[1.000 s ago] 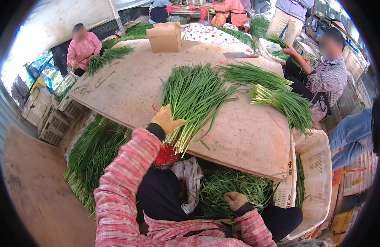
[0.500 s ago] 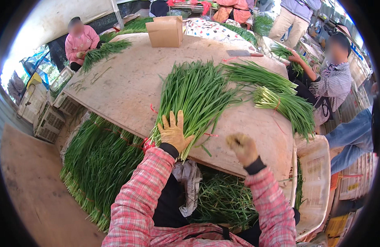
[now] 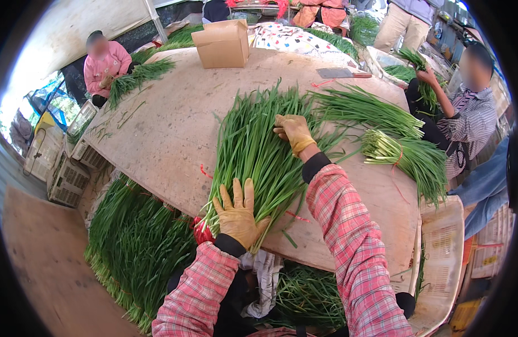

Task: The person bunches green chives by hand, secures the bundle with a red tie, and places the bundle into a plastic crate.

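Observation:
A large loose pile of garlic chives (image 3: 259,149) lies on the wooden board (image 3: 158,135), leaf tips pointing away from me. My left hand (image 3: 239,216), in a yellowish glove, rests flat on the pale stalk ends with its fingers spread. Over the leaves at the pile's right side is my right hand (image 3: 295,133), gloved too, with curled fingers; whatever they may grip is hidden. Red ties (image 3: 297,217) lie beside the stalks, and a red bundle (image 3: 203,229) sits at the board's edge by my left hand.
At right lie a loose chive bunch (image 3: 377,112) and a tied one (image 3: 408,157). A cleaver (image 3: 335,73) and cardboard box (image 3: 221,45) stand farther back. Chives (image 3: 141,241) fill the space below left; a plastic crate (image 3: 444,253) is at right. Co-workers sit at both sides.
My right hand has moved up and left from the board's near right, reaching over the chive leaves. The left hand stays spread on the stalks. The right co-worker has lifted some chives.

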The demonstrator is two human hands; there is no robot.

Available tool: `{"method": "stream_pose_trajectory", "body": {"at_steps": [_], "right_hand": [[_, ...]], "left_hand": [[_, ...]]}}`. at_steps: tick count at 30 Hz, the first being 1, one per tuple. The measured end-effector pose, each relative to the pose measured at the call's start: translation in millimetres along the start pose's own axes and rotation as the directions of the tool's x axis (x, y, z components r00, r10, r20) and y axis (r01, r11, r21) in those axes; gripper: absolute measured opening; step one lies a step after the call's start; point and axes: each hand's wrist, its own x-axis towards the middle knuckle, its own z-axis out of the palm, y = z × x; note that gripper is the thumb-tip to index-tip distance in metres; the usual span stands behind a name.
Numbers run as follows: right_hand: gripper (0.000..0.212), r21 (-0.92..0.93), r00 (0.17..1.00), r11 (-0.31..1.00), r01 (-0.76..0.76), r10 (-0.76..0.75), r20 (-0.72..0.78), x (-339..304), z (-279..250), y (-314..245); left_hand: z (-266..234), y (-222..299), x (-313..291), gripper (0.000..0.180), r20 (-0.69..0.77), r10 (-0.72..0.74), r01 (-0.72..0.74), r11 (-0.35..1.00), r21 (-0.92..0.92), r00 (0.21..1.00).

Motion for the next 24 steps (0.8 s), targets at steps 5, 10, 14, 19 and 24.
{"method": "stream_pose_trajectory", "body": {"at_steps": [5,10,14,19,24], "right_hand": [[0.014,-0.093,0.998,0.995,0.038,-0.043,-0.055,14,-3,19],[0.016,-0.063,0.99,0.989,0.137,-0.139,-0.033,9,-18,11],[0.022,0.011,0.996,1.0,-0.008,0.009,-0.087,5,-13,2],[0.032,-0.223,0.984,0.961,0.161,-0.175,-0.042,24,-8,27],[0.022,-0.775,0.9,0.524,0.353,-0.417,0.128,25,-28,18]], "left_hand": [[1,0,3,0.107,0.014,0.008,-0.008,1.0,-0.015,1.0],[-1,0,4,0.107,0.0,0.013,-0.013,1.0,-0.028,1.0],[0,-1,3,0.107,0.0,0.014,-0.014,1.0,-0.021,1.0],[-1,2,4,0.108,0.019,0.022,-0.022,0.999,-0.027,1.0],[-2,-2,4,0.106,0.001,0.019,-0.019,0.999,-0.044,1.0]]}}
